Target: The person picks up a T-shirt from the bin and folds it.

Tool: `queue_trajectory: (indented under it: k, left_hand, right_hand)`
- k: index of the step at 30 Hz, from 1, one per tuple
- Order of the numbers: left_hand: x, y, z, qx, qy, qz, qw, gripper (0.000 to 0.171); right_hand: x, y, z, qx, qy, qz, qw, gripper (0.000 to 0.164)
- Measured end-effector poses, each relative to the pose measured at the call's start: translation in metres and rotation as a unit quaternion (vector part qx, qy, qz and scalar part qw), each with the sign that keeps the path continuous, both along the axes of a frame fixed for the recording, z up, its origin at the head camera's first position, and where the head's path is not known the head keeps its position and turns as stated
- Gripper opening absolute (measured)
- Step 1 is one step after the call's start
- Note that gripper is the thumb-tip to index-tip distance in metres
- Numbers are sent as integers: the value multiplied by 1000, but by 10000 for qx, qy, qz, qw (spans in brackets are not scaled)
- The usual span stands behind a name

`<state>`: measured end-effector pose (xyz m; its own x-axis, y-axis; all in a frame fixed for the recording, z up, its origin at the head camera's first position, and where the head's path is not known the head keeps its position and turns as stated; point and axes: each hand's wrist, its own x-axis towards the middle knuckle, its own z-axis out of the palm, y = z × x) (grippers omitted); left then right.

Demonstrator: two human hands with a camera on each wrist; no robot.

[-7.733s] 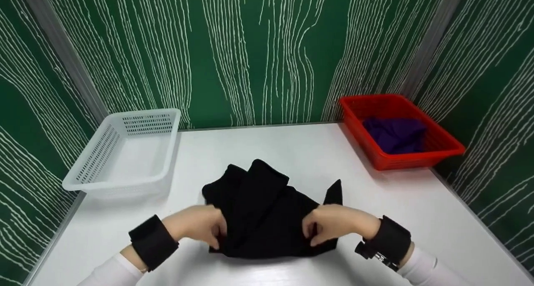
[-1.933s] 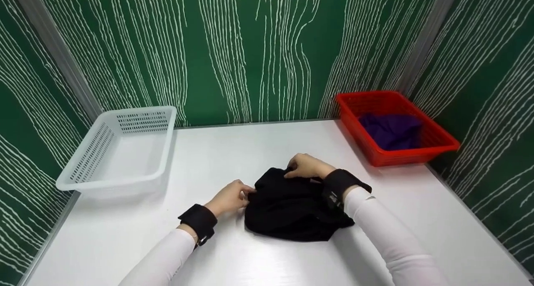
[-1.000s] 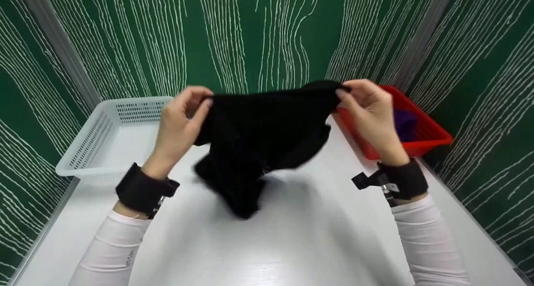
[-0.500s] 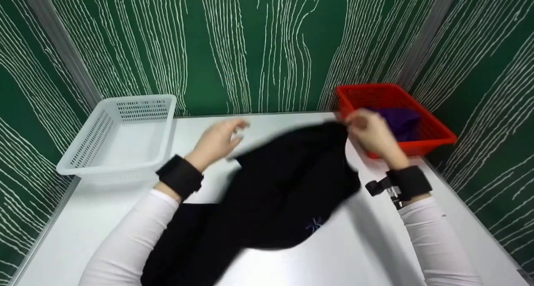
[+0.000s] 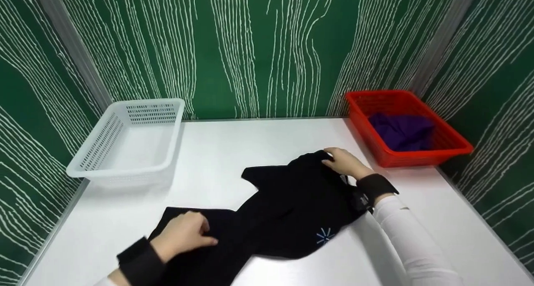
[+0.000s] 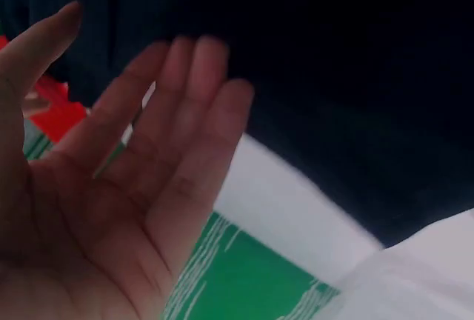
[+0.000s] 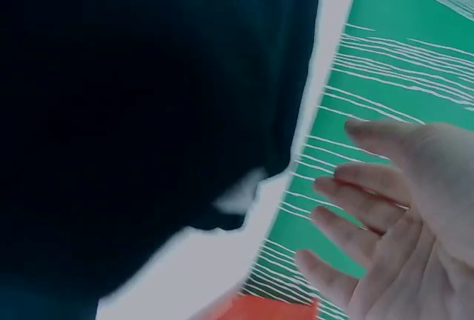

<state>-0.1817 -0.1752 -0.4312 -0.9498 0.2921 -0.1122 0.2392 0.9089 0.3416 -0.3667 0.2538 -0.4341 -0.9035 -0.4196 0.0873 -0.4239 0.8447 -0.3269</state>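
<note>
A black garment (image 5: 288,206) lies spread at a slant on the white table, a small pale-blue starburst mark (image 5: 325,235) near its front edge. Its exact kind is unclear. My left hand (image 5: 183,232) is over its near left part; in the left wrist view the fingers (image 6: 200,120) are loosely extended, with dark cloth beyond them and none in the palm. At the far right corner of the garment is my right hand (image 5: 345,163). The right wrist view shows that hand's fingers (image 7: 363,205) relaxed and apart from the cloth (image 7: 148,112).
A white perforated basket (image 5: 125,173) stands at the back left of the table (image 5: 217,146). The red basket (image 5: 417,158) at the back right holds a purple cloth (image 5: 402,131). Green walls (image 5: 225,52) with white lines enclose the back and sides.
The black garment was bunched, then lifted by both hands, turned and laid down spread. Within the last half second my left hand moved nearer and left; the right hand lowered and released the cloth.
</note>
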Motion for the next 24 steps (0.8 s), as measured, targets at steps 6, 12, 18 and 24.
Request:
queue_trajectory:
  k: [6, 12, 18, 24]
  left_hand:
    - [23, -11, -15, -183, 249, 320, 9990, 63]
    - [26, -8, -21, -340, 618, -168, 9974, 68]
    - [12, -5, -27, -421, 921, -126, 9948, 77]
    - [-2, -15, -28, -109, 337, 111, 9993, 50]
  right_hand:
    - [-6, 3, -17, 409, -1228, 52, 9916, 85]
    - [-2, 19, -19, 335, -1550, -46, 9873, 89]
    - [7, 38, -11, 540, -1355, -63, 9893, 51]
    - [32, 69, 11, 1465, -1505, -233, 9774, 22]
